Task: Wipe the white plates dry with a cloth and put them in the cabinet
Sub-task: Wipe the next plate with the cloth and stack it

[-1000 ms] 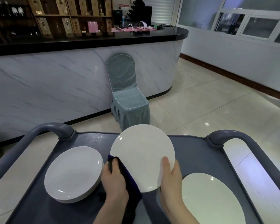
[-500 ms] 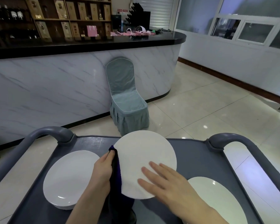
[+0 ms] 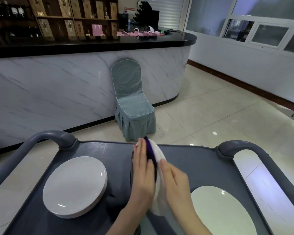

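Over the grey plastic cart [image 3: 109,153], your left hand [image 3: 142,175], fingers straight, presses a dark purple cloth [image 3: 150,154] against the round white plate [image 3: 159,199] held on edge. Your right hand [image 3: 175,182], also flat, braces its other face, likely as counter-pressure. A stack of white plates [image 3: 75,185] sits left of it, a single white plate [image 3: 222,212] right.

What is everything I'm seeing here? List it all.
Cart: one, dark grey, nearest, under the plates.
Plate stack: one, white, cart's left.
Lone plate: one, white, cart's right.
Held plate: one, white, on edge between the hands.
Cloth: one, purple, against the held plate.
Chair: one, grey-blue cover, by the counter.
Counter: one, white marble, black top, behind.
Shelves: brown, behind the counter, holding bottles and boxes.
Pink bags: several, on the countertop.
Left hand: one, flat on the cloth.
Right hand: one, flat on the plate's other side.
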Motion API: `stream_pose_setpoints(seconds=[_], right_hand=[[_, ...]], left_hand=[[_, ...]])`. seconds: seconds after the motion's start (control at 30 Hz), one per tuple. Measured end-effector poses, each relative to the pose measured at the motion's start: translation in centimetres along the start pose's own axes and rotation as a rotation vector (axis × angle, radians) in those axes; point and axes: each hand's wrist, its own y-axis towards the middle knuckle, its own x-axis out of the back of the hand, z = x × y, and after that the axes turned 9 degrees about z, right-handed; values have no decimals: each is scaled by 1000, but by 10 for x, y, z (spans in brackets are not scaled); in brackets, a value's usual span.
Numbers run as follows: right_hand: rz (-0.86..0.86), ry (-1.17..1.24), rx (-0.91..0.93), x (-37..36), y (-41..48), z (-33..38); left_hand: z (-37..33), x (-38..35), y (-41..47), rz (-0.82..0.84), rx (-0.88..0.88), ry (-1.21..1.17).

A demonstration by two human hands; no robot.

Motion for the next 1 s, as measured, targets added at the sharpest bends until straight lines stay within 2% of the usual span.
stream_pose_setpoints(seconds=[0.07,0.17,0.23,0.33,0.37,0.4,0.5,0.6,0.67,0.87,0.97,1.0], right_hand=[[-57,81,-74,5,12,5],[-70,131,-140,7,13,8],[-66,61,-136,5,5,6],[-38,-44,-108,4,-7,1],[-40,-51,-107,6,-7,-1],[-53,-47,-115,8,-5,-1],[-102,29,-161,10,6,-3],[-100,105,-167,12,12,-6],[-88,119,-162,13,11,-8],[-61,75,-216,24,1,2],[-77,232,-257,44,0,8],[-74,280,-279,50,0,11]], left_hand=[[2,-11,-7,109,-135,143],[12,-14,1,139,-154,145],[11,-9,15,90,-46,74],[13,1,31,73,271,-137],[15,1,29,76,291,-122],[15,-2,24,64,244,-20],[17,-20,-1,102,-42,324],[11,-27,-7,221,-82,433],[7,-19,5,264,-65,349],[27,12,40,254,83,158],[50,25,37,175,293,-69],[57,28,30,164,337,-77]])
